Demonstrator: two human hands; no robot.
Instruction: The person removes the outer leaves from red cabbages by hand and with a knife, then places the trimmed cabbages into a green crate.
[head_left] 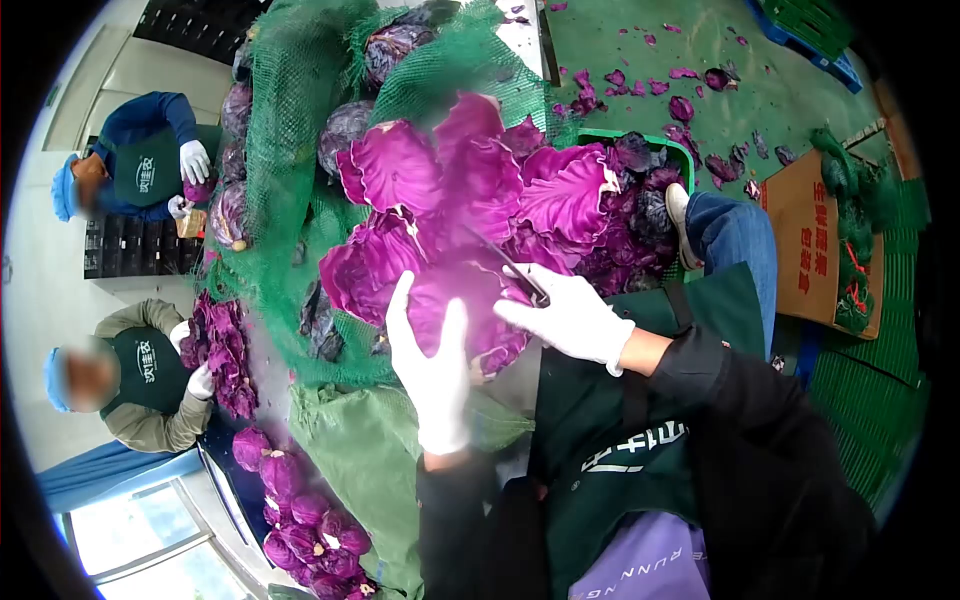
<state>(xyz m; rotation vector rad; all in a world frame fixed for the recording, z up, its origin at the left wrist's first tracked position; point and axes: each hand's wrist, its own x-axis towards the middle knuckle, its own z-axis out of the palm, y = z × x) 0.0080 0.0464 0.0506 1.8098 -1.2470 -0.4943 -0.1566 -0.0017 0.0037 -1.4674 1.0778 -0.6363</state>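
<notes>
Left hand [435,370] spread open against red cabbage [460,190], right hand [570,320] closed around knife [505,265], blade pointing up-left.

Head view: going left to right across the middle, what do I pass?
In order: co-worker in olive sleeves → pile of purple leaves → left hand → knife → right hand → cardboard box.

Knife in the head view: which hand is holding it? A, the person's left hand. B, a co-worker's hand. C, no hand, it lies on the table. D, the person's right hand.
D: the right hand grips the knife over the purple cabbage, while the left hand rests flat against the leaves.
</notes>
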